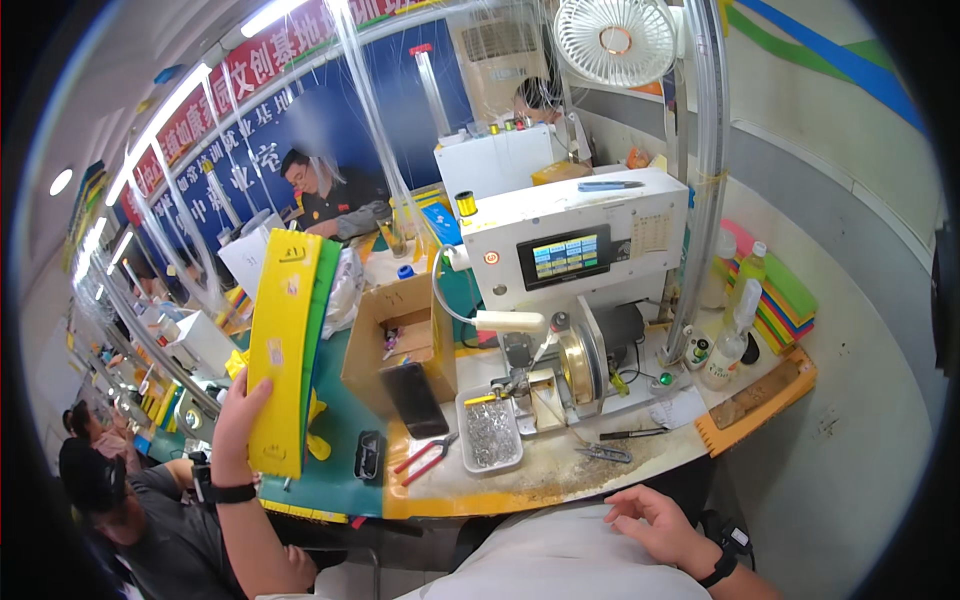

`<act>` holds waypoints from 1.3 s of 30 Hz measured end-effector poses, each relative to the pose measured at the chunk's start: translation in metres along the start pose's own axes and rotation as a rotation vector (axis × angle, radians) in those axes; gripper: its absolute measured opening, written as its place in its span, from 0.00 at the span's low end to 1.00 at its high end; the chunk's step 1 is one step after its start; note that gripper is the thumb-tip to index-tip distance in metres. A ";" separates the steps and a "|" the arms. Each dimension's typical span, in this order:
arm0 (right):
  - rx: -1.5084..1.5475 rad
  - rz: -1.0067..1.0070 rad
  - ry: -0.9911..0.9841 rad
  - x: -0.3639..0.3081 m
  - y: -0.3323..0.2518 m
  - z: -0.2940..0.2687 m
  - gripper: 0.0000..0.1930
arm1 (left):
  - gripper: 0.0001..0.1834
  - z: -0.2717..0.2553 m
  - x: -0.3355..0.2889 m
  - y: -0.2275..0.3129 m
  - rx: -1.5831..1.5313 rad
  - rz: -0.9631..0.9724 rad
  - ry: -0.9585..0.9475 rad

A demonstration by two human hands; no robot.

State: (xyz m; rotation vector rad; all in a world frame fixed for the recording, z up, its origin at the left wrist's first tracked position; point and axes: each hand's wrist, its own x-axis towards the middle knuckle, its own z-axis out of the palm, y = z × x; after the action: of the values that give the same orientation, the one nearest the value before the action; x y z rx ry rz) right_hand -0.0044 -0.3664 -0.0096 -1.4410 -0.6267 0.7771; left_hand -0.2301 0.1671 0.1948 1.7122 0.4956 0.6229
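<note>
The left hand point(238, 410) holds a stack of flat trays point(285, 350), yellow in front and green behind, upright at the left end of the worktop point(560, 478). The fingers are clamped on the stack's left edge, low down, with the thumb across the yellow face. The stack stands tall and slightly bowed, its lower end just above the green mat point(340, 460).

The trays look like thin moulded plastic: light, fairly stiff, but liable to flex and to slide against each other, since the faces seem smooth. A grip on one long edge probably lets the top sway; a hold nearer the middle, pinching all layers together, would likely steady it better.

The right hand point(655, 525) rests near the body, below the worktop's near edge, fingers loosely apart and holding nothing.

To the right of the stack stand an open cardboard box point(400, 340) with a dark phone point(415, 400) leaning on it, red-handled pliers point(425, 458), a small tray of metal parts point(490, 435), and a white winding machine point(575, 250) further right.
</note>
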 end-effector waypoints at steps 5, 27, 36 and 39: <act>0.115 0.039 0.084 0.020 0.031 0.005 0.16 | 0.31 0.010 0.115 -0.009 0.151 0.122 0.202; -0.056 0.112 0.195 0.048 0.045 0.001 0.08 | 0.40 0.292 0.435 -0.080 0.778 0.413 -0.541; -0.085 0.168 0.168 0.056 0.028 0.000 0.08 | 0.32 0.338 0.471 -0.134 0.863 0.383 -0.555; -0.153 0.161 0.161 0.055 0.032 -0.003 0.08 | 0.32 0.332 0.457 -0.125 0.862 0.395 -0.536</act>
State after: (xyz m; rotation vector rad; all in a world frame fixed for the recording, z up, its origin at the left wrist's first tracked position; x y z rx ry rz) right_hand 0.0286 -0.3263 -0.0454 -1.6918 -0.4587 0.7409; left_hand 0.3340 0.2322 0.0823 2.7241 0.0110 0.1795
